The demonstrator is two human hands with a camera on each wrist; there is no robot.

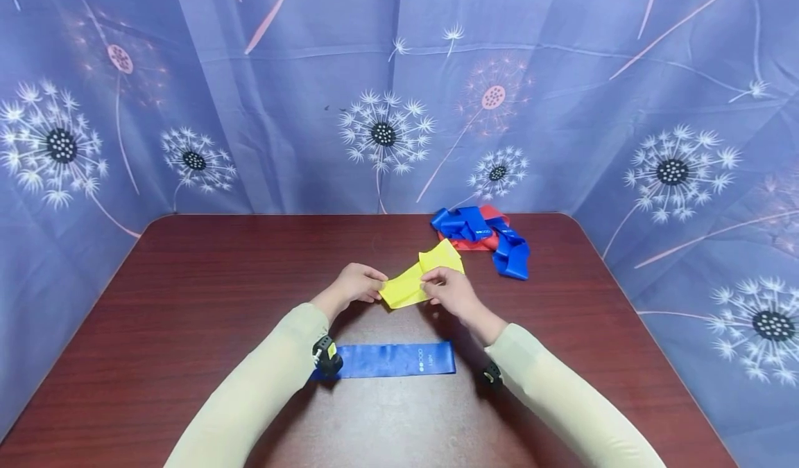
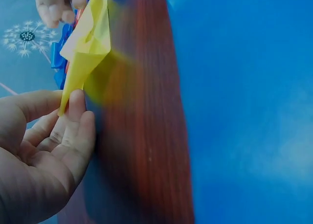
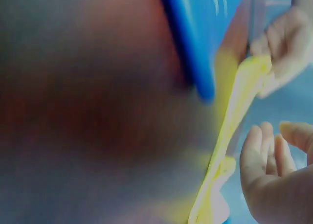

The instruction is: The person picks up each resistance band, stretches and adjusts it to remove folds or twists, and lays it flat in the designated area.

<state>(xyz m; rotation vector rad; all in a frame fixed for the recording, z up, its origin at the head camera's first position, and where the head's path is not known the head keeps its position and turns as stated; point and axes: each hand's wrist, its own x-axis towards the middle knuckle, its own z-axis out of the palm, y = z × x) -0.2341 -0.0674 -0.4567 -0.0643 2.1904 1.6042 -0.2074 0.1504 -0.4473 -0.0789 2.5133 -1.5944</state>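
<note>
A yellow resistance band (image 1: 406, 286), loosely folded over itself, is lifted over the table in the head view. My left hand (image 1: 354, 285) pinches its left end between thumb and fingers, which the left wrist view also shows on the yellow band (image 2: 83, 62). At the band's right part, my right hand (image 1: 451, 292) is close by. In the right wrist view the right hand (image 3: 276, 170) has its thumb and fingers apart, with a gap to the yellow band (image 3: 234, 111). Flat on the table nearer the body lies a blue resistance band (image 1: 393, 360), its left end hidden behind the left wrist camera.
Toward the back right of the brown table (image 1: 187, 315), blue bands (image 1: 512, 253) lie crumpled over a red band (image 1: 465, 244). A blue dandelion-print curtain (image 1: 299, 107) hangs behind the table and along both sides.
</note>
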